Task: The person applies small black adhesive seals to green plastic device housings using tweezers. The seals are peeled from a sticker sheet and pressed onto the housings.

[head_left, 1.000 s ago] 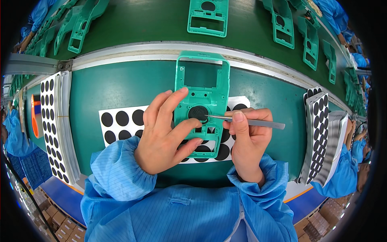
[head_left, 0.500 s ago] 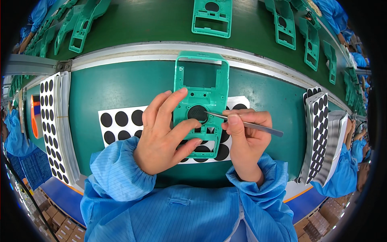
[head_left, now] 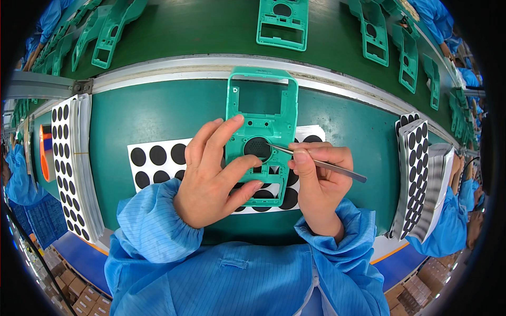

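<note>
A turquoise-green plastic housing (head_left: pixel 288 126) lies in front of me on top of a white sheet of black round stickers (head_left: pixel 138 157). In its round recess sits a black disc (head_left: pixel 256 149) with a dotted pattern. My left hand (head_left: pixel 208 181) holds the housing from the left, its fingers bent over the rim and one fingertip at the disc's lower edge. Metal tweezers (head_left: pixel 337 168) are pinched in my right hand (head_left: pixel 324 184). Their tips touch the disc's right edge or hover just over it; I cannot tell which.
Stacks of sticker sheets stand at the left (head_left: pixel 79 168) and the right (head_left: pixel 416 168). Beyond a metal rail (head_left: pixel 174 67), a green conveyor belt (head_left: pixel 211 31) carries several similar housings (head_left: pixel 282 31). An orange-handled object (head_left: pixel 44 158) is at far left. Other people in blue sleeves work nearby.
The tweezers and my right hand have shifted slightly left. The housing under my left hand has also moved a little left. On the belt, housings have moved slightly right.
</note>
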A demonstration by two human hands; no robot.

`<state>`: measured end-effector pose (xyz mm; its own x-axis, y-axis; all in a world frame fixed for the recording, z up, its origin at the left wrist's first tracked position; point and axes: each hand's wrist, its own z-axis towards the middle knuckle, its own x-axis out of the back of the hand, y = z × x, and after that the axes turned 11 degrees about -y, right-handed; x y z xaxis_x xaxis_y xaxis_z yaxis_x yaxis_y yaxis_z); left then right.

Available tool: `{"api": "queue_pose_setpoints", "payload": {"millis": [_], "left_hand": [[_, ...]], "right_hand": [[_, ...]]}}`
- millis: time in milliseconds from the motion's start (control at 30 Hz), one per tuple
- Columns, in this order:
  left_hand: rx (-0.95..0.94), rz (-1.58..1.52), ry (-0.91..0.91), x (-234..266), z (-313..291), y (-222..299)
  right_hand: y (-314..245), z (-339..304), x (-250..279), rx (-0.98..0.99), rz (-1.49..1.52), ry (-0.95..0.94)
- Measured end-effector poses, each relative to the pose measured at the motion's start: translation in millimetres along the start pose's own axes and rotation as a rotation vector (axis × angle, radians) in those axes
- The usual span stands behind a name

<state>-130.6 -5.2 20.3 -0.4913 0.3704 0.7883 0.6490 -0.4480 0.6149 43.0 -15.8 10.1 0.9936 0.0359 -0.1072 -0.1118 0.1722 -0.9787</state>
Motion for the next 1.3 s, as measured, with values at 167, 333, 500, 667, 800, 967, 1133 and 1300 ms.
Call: {"api": "queue_pose_setpoints", "payload": {"millis": [167, 333, 500, 667, 800, 967, 1133, 1300], "left_hand": [[-0.001, -0.007, 0.002, -0.7, -0.4, -0.6], [0.004, -0.007, -0.006, -0.4, -0.4, -0.6], [0.001, -0.008, 0.000, -1.5, -0.7, -2.0], [0.000, -0.007, 0.004, -1.6, -0.2, -1.9], [-0.005, -0.007, 0.008, -1.9, -0.2, -3.0], [-0.002, -0.010, 0.006, -2.1, -0.6, -3.1], [-0.003, -0.004, 0.005, -3.1, -0.8, -2.3], [-0.004, -0.004, 0.006, -3.4, -1.3, -2.8]], "right_hand": [[-0.9, -0.3, 1.4, -0.014, -0.009, -0.015], [0.6, -0.3, 0.6, -0.001, -0.033, -0.010], [2.5, -0.9, 1.5, 0.026, -0.060, -0.017], [3.1, -1.9, 2.8, 0.039, -0.070, -0.026], [3.5, -2.0, 3.4, 0.053, -0.108, -0.036], [3.4, -2.1, 1.9, 0.060, -0.106, -0.024], [3.5, -4.5, 1.8, 0.055, -0.146, -0.002], [3.4, -6.1, 0.1, 0.138, -0.295, -0.015]]}}
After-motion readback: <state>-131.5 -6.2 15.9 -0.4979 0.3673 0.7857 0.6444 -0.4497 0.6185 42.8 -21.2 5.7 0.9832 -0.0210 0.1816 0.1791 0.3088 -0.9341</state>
